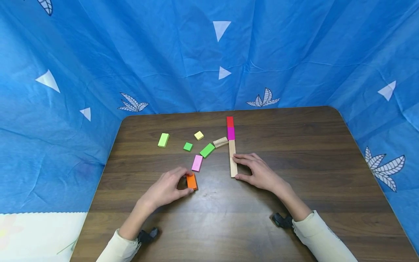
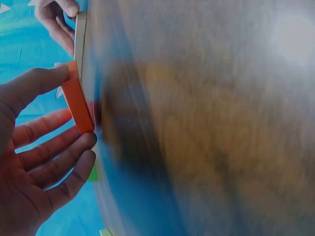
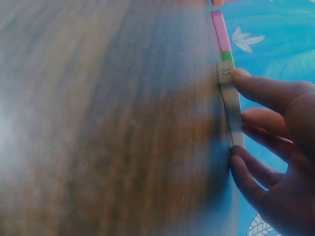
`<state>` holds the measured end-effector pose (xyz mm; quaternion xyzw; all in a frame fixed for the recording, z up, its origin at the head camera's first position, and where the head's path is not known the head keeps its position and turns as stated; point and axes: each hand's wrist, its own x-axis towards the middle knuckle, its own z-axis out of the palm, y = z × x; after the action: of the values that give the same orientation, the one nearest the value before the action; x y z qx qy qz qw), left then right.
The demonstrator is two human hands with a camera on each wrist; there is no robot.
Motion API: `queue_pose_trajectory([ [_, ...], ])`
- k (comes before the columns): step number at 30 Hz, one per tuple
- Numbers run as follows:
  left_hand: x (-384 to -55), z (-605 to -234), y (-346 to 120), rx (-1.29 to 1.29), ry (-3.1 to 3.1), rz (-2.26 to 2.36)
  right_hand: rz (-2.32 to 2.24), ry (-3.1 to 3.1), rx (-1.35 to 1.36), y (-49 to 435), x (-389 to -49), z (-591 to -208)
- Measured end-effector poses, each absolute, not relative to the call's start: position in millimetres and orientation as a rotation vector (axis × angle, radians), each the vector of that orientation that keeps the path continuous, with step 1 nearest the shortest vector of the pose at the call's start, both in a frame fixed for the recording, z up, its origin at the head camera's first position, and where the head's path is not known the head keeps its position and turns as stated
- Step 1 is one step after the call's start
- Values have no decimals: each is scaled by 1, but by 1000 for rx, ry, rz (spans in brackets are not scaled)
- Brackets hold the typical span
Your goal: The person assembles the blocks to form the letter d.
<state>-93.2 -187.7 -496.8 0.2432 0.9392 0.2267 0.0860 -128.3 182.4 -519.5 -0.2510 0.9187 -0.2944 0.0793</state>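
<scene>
My left hand (image 1: 167,187) pinches an orange block (image 1: 191,182) lengthwise, thumb on its near end and fingers at the far end; the left wrist view shows the orange block (image 2: 78,101) between thumb and fingers. In the head view my right hand (image 1: 258,174) grips the near wooden block (image 1: 233,168) of a straight row. Its thumb is by the end marked 35, seen in the right wrist view on the wooden block (image 3: 225,72). Further along this row come a magenta block (image 1: 231,133) and, farthest, a red block (image 1: 230,121).
Left of the row lie a loose wooden block (image 1: 220,142), a green block (image 1: 207,150) and a pink block (image 1: 197,163). Farther left are a small green block (image 1: 188,146), a yellow block (image 1: 198,135) and a lime block (image 1: 163,140). A blue curtain (image 1: 183,54) hangs behind the brown table (image 1: 294,131).
</scene>
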Motion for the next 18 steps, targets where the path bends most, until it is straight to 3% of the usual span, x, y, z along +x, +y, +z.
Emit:
queue_pose_trajectory([
  [18,-85,-503,-174,815,2923,491,-886,2751,-747,185,-128,-519],
])
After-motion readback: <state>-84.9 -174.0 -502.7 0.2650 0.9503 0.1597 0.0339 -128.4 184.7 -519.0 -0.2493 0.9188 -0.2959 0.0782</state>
